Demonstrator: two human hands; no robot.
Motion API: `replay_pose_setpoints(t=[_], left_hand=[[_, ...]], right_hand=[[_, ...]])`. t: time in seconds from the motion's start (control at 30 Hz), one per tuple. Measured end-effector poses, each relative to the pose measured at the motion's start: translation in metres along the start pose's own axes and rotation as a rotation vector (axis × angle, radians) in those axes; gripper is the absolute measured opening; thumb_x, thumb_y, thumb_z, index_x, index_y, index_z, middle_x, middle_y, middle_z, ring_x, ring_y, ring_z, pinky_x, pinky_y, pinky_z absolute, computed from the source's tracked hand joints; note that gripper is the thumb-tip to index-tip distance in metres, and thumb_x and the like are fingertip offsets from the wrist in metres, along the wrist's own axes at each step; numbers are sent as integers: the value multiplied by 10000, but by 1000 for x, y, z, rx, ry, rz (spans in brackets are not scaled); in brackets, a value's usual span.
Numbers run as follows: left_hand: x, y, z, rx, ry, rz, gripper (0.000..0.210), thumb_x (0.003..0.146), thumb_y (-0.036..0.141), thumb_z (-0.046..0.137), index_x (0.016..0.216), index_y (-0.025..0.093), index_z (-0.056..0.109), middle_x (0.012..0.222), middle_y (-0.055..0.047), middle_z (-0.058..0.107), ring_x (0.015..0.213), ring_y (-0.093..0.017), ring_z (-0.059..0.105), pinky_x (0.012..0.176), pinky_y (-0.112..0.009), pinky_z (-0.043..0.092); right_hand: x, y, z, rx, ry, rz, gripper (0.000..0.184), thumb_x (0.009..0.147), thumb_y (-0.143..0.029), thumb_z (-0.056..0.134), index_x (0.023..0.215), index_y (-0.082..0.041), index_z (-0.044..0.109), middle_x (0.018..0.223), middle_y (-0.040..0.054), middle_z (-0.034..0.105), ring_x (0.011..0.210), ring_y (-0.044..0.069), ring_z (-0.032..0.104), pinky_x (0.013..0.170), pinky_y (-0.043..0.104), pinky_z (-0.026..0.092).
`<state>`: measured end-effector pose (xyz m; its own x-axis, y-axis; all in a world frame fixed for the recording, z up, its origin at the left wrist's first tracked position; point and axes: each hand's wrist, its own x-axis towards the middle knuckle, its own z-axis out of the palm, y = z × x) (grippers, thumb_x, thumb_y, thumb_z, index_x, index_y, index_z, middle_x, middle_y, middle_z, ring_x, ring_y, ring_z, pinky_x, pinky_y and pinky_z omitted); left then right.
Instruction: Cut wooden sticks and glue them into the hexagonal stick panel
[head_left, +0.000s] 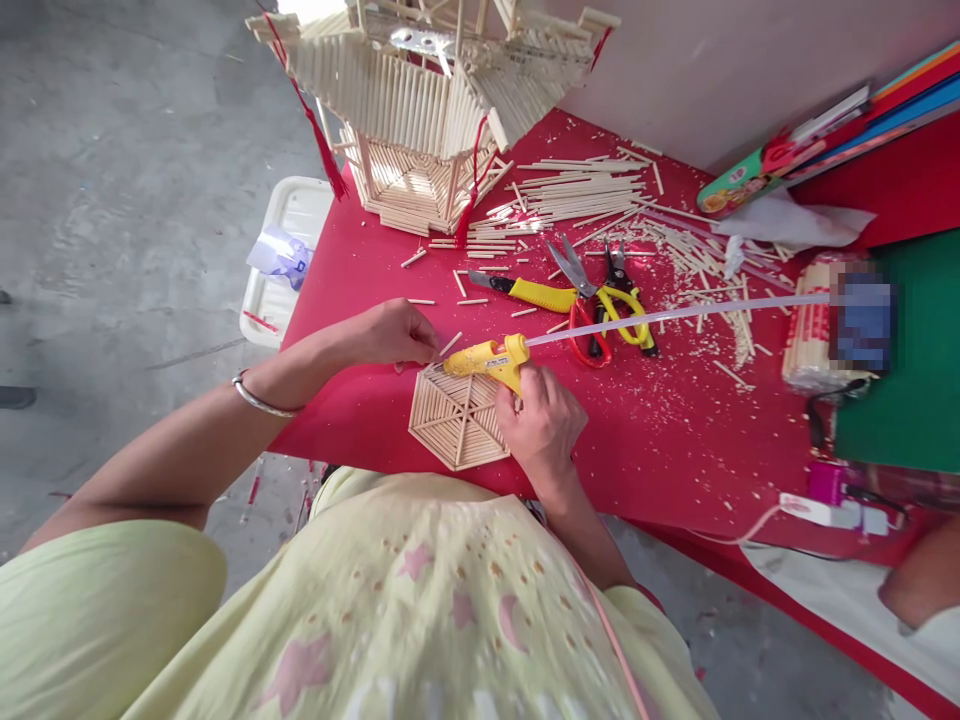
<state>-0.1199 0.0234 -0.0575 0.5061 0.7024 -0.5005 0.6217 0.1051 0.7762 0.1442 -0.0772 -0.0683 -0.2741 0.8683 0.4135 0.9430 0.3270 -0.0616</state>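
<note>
My right hand (546, 420) is wrapped around the handle of a yellow hot glue gun (484, 358). A long translucent glue stick (675, 314) runs out of its back end. The gun's nozzle points left, over the upper left edge of a flat octagon-like panel (457, 430) built from thin wooden sticks in rings with spokes. Beside the nozzle, my left hand (397, 333) has its fingers closed in a pinch near the panel's upper left corner. Whatever sits between those fingertips is too small to make out. Part of the panel is hidden by my right hand.
A stick-built pavilion model (420, 120) with red tassels stands at the back. Behind the gun lie a yellow utility knife (536, 294), scissors (577, 275) and black-jawed cutters (616, 270). Loose sticks (585, 190) and crumbs cover the red table (645, 440). At right is a power strip (829, 512).
</note>
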Motion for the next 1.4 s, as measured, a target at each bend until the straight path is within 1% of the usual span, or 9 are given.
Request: replay_pose_setpoints(t=[0.17,0.27,0.4,0.7,0.87,1.0,1.1,1.27,1.4], left_hand=[[-1,2,2,20,3,8,187,746,311,645,709,192,785,504,26,620,494,-106,552,490,-201,391],[-1,3,3,29,14,35,190,751,298,639,710,198,795,504,25,625,487,-109,557,493,-209,400],[-2,4,6,57,45,65,208,755,311,631,719,199,802,509,27,634,492,-109,561,505,-217,399],[0,3,14,235,147,97,236,757,328,615,772,187,803,683,2,743,634,-129,623,569,-232,398],[0,-5,18,246,179,141,249,773,321,605,793,181,810,681,5,740,633,-125,626,559,-223,389],[-2,-6,19,253,210,169,238,782,316,605,803,195,809,732,3,761,656,-127,639,582,-224,405],[-7,0,20,315,241,172,210,779,300,614,787,211,804,741,-5,768,668,-133,630,587,-229,401],[-17,16,25,506,307,143,214,809,282,586,773,247,794,773,-19,772,685,-153,624,590,-256,375],[-24,25,30,663,295,138,291,883,276,519,770,231,783,855,-53,784,744,-181,652,591,-284,330]], right_hand=[[-3,6,-1,-19,9,24,245,1006,-248,551,1188,-146,679,829,44,689,745,190,625,666,319,391],[-5,10,-2,-42,-16,55,252,1006,-250,542,1197,-157,678,849,55,695,767,196,636,666,315,399],[-7,14,-5,-51,-32,95,242,996,-260,541,1161,-162,688,844,67,691,773,205,633,648,317,396],[-11,20,-7,-138,39,104,267,1021,-291,541,1200,-158,688,822,49,680,719,197,621,635,322,386],[-10,20,-6,-160,44,114,262,1009,-279,535,1193,-168,686,798,43,668,708,194,615,636,321,394],[-9,19,-7,-135,29,123,269,998,-263,538,1199,-164,689,800,50,665,713,197,612,624,323,393],[-10,18,-10,-130,40,132,269,1000,-263,543,1195,-163,700,797,52,667,696,194,605,617,324,387],[-11,18,-14,-131,25,155,280,987,-247,534,1194,-170,704,791,54,652,693,196,597,615,324,388],[-11,18,-15,-173,54,142,271,991,-252,541,1193,-178,705,787,45,650,685,193,593,621,325,387]])
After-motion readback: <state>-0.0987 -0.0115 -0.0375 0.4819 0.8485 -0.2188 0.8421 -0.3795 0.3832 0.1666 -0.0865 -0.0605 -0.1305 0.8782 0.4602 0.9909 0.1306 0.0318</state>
